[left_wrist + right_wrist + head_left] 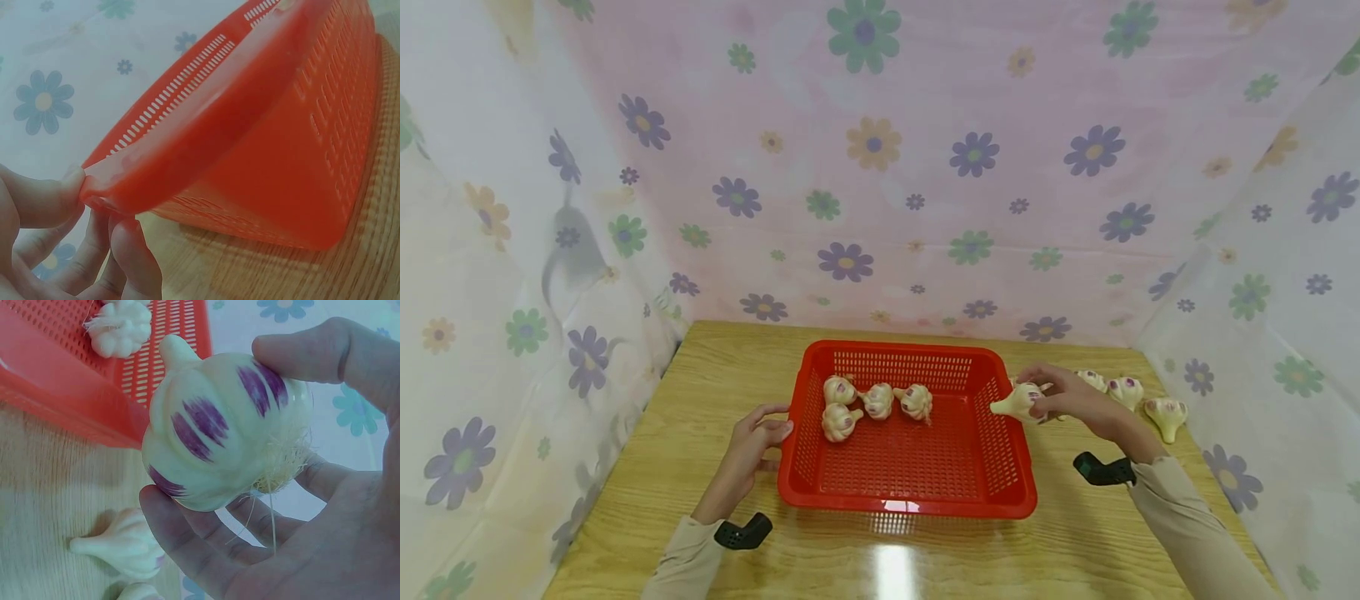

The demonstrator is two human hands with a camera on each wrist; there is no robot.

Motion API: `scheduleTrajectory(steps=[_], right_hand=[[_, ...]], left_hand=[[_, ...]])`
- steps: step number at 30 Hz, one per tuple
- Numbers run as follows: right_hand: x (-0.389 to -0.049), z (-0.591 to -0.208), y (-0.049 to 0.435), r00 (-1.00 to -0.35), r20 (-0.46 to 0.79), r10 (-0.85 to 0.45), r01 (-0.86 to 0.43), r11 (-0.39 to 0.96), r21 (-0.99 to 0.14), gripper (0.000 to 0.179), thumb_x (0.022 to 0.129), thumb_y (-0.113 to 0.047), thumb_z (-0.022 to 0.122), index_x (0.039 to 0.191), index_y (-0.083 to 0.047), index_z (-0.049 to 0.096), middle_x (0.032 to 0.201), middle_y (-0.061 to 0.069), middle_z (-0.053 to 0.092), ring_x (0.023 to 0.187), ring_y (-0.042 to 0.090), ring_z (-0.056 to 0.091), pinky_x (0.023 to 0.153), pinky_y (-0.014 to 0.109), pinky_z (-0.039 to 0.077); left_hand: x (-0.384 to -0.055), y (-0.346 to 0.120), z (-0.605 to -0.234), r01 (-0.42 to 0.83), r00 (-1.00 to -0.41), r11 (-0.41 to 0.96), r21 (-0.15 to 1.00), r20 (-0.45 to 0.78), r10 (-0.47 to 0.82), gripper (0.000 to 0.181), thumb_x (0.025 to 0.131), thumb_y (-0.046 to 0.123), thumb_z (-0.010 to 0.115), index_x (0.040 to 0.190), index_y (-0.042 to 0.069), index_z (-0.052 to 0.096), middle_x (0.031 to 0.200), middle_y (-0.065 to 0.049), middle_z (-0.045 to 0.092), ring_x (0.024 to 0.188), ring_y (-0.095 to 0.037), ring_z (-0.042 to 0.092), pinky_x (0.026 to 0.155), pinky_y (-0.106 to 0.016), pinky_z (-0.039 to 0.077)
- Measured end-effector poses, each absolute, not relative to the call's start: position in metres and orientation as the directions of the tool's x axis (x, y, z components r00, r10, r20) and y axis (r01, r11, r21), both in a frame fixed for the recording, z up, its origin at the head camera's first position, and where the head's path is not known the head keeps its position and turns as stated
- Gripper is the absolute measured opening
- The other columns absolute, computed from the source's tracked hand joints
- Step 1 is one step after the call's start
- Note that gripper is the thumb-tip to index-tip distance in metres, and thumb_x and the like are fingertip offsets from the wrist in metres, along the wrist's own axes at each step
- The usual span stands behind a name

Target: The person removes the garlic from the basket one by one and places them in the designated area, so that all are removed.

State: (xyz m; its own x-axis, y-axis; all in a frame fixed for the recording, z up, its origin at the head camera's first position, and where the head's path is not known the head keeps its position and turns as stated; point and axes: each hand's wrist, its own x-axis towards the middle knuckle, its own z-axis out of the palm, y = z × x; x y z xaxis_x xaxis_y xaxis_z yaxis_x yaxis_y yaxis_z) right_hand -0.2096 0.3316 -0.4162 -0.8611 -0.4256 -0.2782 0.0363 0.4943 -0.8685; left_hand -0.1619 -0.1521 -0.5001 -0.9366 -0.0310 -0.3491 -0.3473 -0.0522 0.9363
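A red plastic basket (906, 504) with slotted walls stands on the wooden table. Several garlic bulbs (878, 402) lie inside it, grouped toward its back left. My left hand (751, 450) pinches the basket's left rim, thumb on top and fingers beneath, as the left wrist view shows. Over the right rim, my right hand (1071, 398) holds another garlic bulb (212, 431) between thumb and fingers. This bulb is white with purple streaks; its stem points toward the basket and its hairy roots face the palm.
More garlic bulbs (1167, 415) lie on the table (722, 367) to the right of the basket, partly behind my right hand. Flower-patterned sheets (917, 179) stand behind the table and along both sides.
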Motion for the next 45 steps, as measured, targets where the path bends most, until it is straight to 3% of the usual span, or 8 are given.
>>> scheduleTrajectory(steps=[25, 38, 45], right_hand=[[-0.194, -0.410, 0.370, -0.875, -0.268, -0.404, 0.029, 0.507, -0.861, 0.055, 0.089, -0.011, 0.061, 0.135, 0.005, 0.034, 0.141, 0.032, 0.024, 0.094, 0.028, 0.059, 0.077, 0.042, 0.050], [-0.185, -0.411, 0.381, -0.876, -0.278, -0.394, 0.034, 0.524, -0.851, 0.051, 0.092, -0.013, 0.058, 0.133, 0.006, 0.035, 0.140, 0.033, 0.025, 0.093, 0.025, 0.057, 0.076, 0.041, 0.051], [-0.182, -0.422, 0.386, -0.885, -0.300, -0.355, 0.088, 0.506, -0.858, 0.053, 0.089, -0.010, 0.060, 0.133, 0.006, 0.035, 0.140, 0.032, 0.025, 0.089, 0.028, 0.058, 0.076, 0.041, 0.051]], left_hand=[[-0.163, -0.152, -0.498, -0.346, -0.938, -0.044, 0.937, -0.347, -0.021, 0.038, 0.088, 0.015, 0.064, 0.125, 0.011, 0.056, 0.100, -0.011, 0.063, 0.081, -0.024, 0.064, 0.055, -0.038, 0.055], [-0.164, -0.158, -0.512, -0.300, -0.954, -0.021, 0.954, -0.299, 0.023, 0.046, 0.084, 0.028, 0.069, 0.126, 0.014, 0.055, 0.099, -0.008, 0.066, 0.080, -0.023, 0.066, 0.057, -0.041, 0.056], [-0.164, -0.153, -0.501, -0.342, -0.939, -0.040, 0.939, -0.343, -0.023, 0.041, 0.088, 0.017, 0.064, 0.127, 0.010, 0.055, 0.101, -0.012, 0.065, 0.079, -0.024, 0.064, 0.055, -0.040, 0.055]])
